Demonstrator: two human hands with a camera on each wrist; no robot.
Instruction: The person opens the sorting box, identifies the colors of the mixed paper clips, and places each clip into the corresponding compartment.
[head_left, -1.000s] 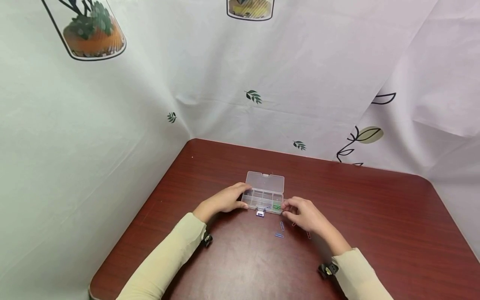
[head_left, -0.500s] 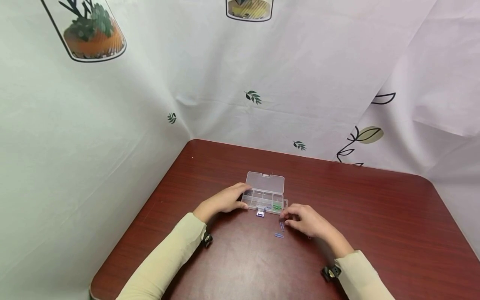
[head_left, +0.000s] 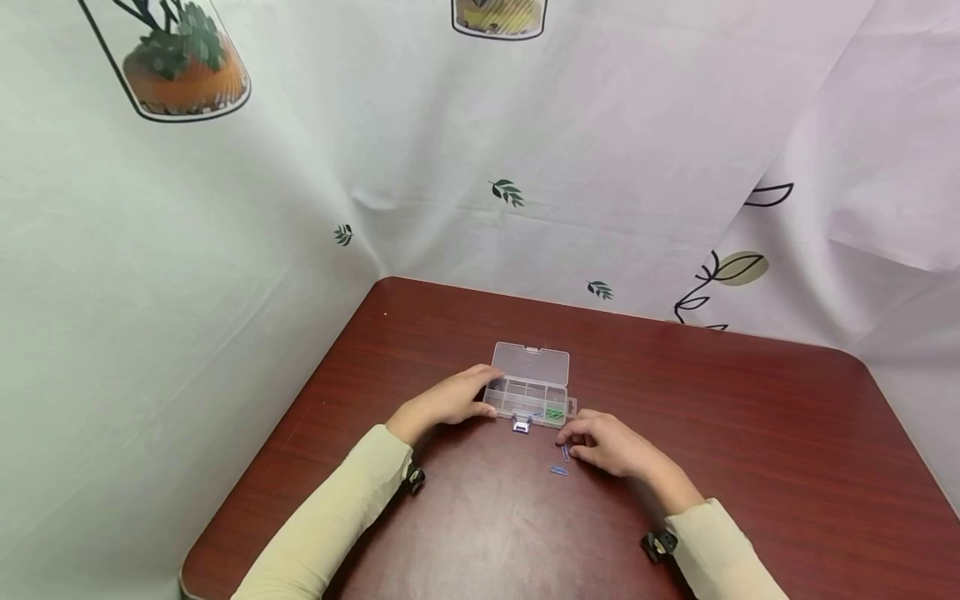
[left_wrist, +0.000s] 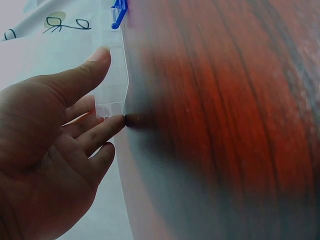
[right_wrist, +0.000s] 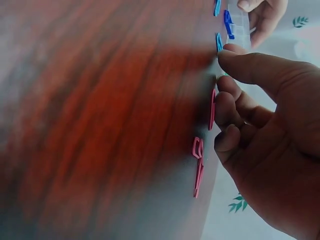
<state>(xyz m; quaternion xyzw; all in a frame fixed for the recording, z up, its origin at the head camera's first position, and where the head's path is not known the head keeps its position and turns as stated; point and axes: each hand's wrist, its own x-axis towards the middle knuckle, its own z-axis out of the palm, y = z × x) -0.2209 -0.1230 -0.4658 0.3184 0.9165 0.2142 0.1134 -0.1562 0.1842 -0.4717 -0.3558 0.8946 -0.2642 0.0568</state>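
A clear compartment box (head_left: 517, 406) lies on the table, its lid (head_left: 531, 367) folded back. Green paper clips (head_left: 555, 413) fill the front right compartment, and a bit of blue shows in the one beside it. My left hand (head_left: 453, 398) grips the box's left end, thumb at the front edge, fingers at the far side. My right hand (head_left: 609, 446) is low over the table, thumb and index fingertips right at a blue paper clip (head_left: 566, 453). Another blue paper clip (head_left: 558, 471) lies nearer. Two pink paper clips (right_wrist: 212, 110) lie under the right hand, hidden in the head view.
The blue latch (head_left: 521, 425) hangs from the box's front edge. A hanging tab (head_left: 572, 407) sticks out on its right side. The dark red table (head_left: 465, 533) meets a white printed cloth (head_left: 450, 242) at the back and left.
My right hand has moved from the box's right end down toward the near side, to the blue paper clip. The tab has come into sight. My left hand has stayed on the box.
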